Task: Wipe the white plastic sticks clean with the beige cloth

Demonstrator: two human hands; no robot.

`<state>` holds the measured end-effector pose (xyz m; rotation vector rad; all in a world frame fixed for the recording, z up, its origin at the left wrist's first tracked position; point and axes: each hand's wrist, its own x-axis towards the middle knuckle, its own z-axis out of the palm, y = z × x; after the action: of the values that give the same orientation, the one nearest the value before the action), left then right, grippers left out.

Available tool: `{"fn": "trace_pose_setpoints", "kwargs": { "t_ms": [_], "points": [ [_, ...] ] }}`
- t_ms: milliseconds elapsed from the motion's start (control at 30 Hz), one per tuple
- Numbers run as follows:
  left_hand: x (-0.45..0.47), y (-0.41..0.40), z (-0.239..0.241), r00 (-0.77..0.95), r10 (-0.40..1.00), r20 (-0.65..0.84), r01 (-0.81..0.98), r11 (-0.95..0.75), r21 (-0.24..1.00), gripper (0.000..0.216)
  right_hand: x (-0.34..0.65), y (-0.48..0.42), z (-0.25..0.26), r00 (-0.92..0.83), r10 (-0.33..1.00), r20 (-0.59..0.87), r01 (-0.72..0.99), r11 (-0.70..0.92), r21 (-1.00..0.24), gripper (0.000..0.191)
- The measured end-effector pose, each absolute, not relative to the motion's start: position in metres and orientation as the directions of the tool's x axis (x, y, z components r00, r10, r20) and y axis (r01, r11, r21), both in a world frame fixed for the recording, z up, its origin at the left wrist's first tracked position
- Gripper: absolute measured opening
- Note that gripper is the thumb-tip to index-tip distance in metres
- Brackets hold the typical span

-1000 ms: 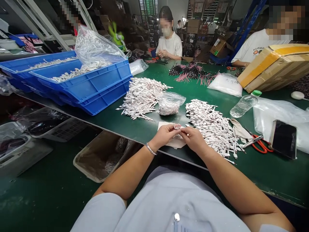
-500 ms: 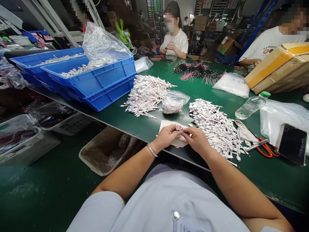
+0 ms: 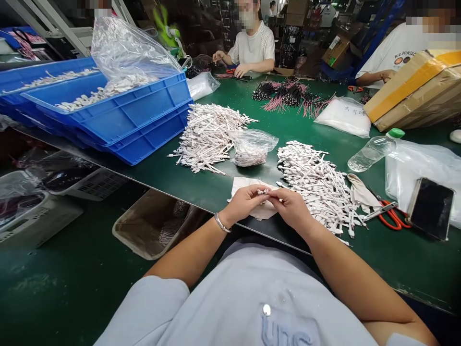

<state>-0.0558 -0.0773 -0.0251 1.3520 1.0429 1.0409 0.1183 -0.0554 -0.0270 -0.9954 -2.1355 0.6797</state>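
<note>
My left hand [image 3: 246, 202] and my right hand [image 3: 289, 205] meet at the table edge, fingers closed on a small cluster of short white cables [image 3: 262, 191]. Only the cables' white ends show; fingers hide the rest. Under the hands lies a pale cloth [image 3: 245, 183]. Right of it spreads a heap of short white cables [image 3: 313, 182], and a second white cable heap [image 3: 209, 137] lies to the far left. Between the heaps sits a clear plastic bag [image 3: 252, 148] with cables inside.
Stacked blue crates [image 3: 144, 111] stand on the left. To the right are a water bottle [image 3: 370, 153], red-handled scissors [image 3: 394, 220], a phone [image 3: 431, 207] and a cardboard box [image 3: 414, 96]. Two people sit across the green table [image 3: 201, 190], near black-and-red wires [image 3: 291, 93].
The view has shifted slightly, so the table things appear a little further left and higher. My hands stay together on the cables. The person across has moved their hands apart and down to the table.
</note>
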Motion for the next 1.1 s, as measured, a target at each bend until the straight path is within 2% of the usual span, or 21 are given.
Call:
{"fn": "trace_pose_setpoints", "kwargs": {
  "t_ms": [200,300,400,500,600,700,800,933,1100],
  "points": [
    [-0.052,-0.077,-0.031,0.227,0.974,0.0,-0.028,0.006,1.0,0.029,0.117,-0.057,-0.027,-0.532,0.792,0.298,0.469,0.569,-0.675,0.017],
    [-0.053,-0.078,-0.023,0.202,0.979,0.007,0.02,-0.012,1.0,0.027,0.116,-0.06,-0.025,-0.53,0.781,0.331,0.438,0.586,-0.682,0.016],
    [-0.057,-0.078,-0.006,0.118,0.993,0.03,0.112,-0.043,0.993,0.026,0.117,-0.064,-0.021,-0.442,0.825,0.353,0.433,0.541,-0.721,0.016],
    [-0.059,-0.078,0.012,0.08,0.996,0.047,0.142,-0.058,0.988,0.025,0.119,-0.065,-0.016,-0.4,0.865,0.303,0.351,0.45,-0.821,0.024],
    [-0.054,-0.079,0.022,0.175,0.981,0.083,0.106,-0.102,0.989,0.021,0.12,-0.066,-0.012,-0.511,0.835,0.205,0.176,0.335,-0.925,0.036],
    [-0.044,-0.08,0.026,0.298,0.947,0.117,0.109,-0.155,0.982,0.019,0.122,-0.066,-0.008,-0.63,0.768,0.116,0.037,0.179,-0.983,0.038],
    [-0.034,-0.079,0.029,0.336,0.939,0.073,0.072,-0.103,0.992,0.023,0.123,-0.068,0.0,-0.687,0.727,-0.007,-0.039,-0.046,-0.998,0.044],
    [-0.021,-0.07,0.037,0.358,0.932,-0.055,-0.008,0.062,0.998,0.033,0.125,-0.07,0.016,-0.691,0.699,-0.184,-0.083,-0.33,-0.94,0.054],
    [-0.013,-0.037,0.047,0.521,0.851,-0.06,-0.097,0.128,0.987,0.044,0.145,-0.053,0.026,-0.619,0.741,-0.261,0.001,-0.332,-0.943,0.055]
  ]
}}
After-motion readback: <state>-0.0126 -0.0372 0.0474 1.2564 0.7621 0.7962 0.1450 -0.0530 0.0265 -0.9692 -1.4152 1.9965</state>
